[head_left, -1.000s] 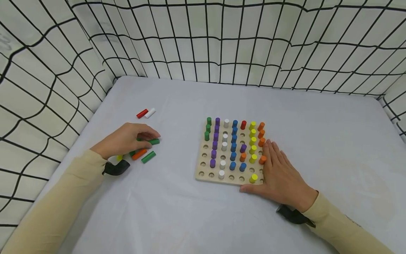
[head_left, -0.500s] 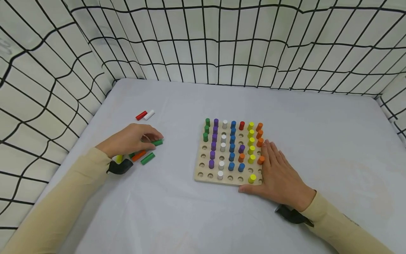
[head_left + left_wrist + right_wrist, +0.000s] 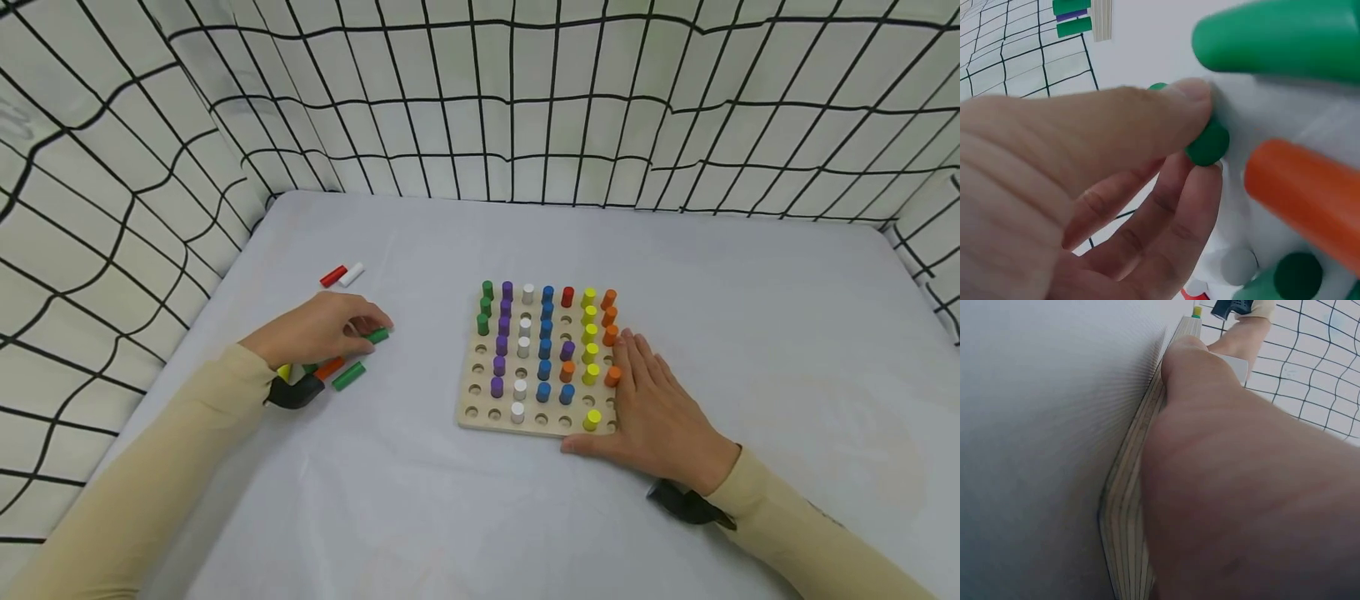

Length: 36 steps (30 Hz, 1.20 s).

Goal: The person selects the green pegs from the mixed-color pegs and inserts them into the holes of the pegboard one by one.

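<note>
My left hand (image 3: 322, 327) pinches a green peg (image 3: 377, 335) between thumb and fingertips, low over the white cloth. In the left wrist view the end of that green peg (image 3: 1208, 144) shows below the thumb. Close by lie another green peg (image 3: 348, 377) and an orange peg (image 3: 330, 367). A yellow peg (image 3: 284, 372) is partly hidden by the left wrist. My right hand (image 3: 663, 421) rests with straight fingers along the right side of a wooden pegboard (image 3: 483, 422), its thumb at the front edge. Upright coloured pegs stand in the board in columns, among some bare holes.
A red peg (image 3: 333, 276) and a white peg (image 3: 352, 275) lie side by side beyond the left hand. Black wire mesh (image 3: 491, 156) borders the table at the back and sides. The white cloth (image 3: 420, 500) covers the tabletop.
My left hand has moved slightly to the right, and the green peg at its fingertips has moved with it. The right hand stays against the pegboard. The head view has shifted a little.
</note>
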Available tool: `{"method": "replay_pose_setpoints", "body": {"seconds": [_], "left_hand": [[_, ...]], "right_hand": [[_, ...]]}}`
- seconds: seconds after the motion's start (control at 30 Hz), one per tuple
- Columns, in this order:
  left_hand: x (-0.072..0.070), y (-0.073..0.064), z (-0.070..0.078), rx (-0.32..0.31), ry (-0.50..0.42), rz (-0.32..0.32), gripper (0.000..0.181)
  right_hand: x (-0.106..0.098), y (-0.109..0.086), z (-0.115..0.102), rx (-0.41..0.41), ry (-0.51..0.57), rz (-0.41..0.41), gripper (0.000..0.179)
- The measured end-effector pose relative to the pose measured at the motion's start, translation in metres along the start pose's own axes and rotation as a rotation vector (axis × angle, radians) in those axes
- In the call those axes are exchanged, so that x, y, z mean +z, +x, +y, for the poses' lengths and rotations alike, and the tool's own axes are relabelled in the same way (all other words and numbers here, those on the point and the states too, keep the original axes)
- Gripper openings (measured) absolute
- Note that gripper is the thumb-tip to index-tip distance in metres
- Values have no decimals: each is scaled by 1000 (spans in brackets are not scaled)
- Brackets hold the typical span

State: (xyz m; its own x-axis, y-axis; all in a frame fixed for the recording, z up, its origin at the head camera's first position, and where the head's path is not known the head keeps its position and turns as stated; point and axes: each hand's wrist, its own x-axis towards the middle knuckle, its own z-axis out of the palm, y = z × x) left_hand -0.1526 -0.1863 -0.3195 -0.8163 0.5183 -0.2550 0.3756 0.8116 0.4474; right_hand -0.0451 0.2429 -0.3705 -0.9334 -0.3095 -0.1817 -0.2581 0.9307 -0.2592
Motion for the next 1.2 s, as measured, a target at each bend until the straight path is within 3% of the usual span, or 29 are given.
{"method": "replay_pose_setpoints", "body": {"seconds": [0.53, 0.97, 1.2], "left_hand": [[6, 9, 16, 8, -14, 44, 32], [11, 16, 24, 51, -115, 109, 28], [13, 21, 28, 86, -171, 185, 26]], "right_hand": [[1, 0, 2, 12, 20, -8, 148], [1, 1, 3, 1, 3, 6, 147], [2, 1, 3, 0, 7, 12, 147]]}}
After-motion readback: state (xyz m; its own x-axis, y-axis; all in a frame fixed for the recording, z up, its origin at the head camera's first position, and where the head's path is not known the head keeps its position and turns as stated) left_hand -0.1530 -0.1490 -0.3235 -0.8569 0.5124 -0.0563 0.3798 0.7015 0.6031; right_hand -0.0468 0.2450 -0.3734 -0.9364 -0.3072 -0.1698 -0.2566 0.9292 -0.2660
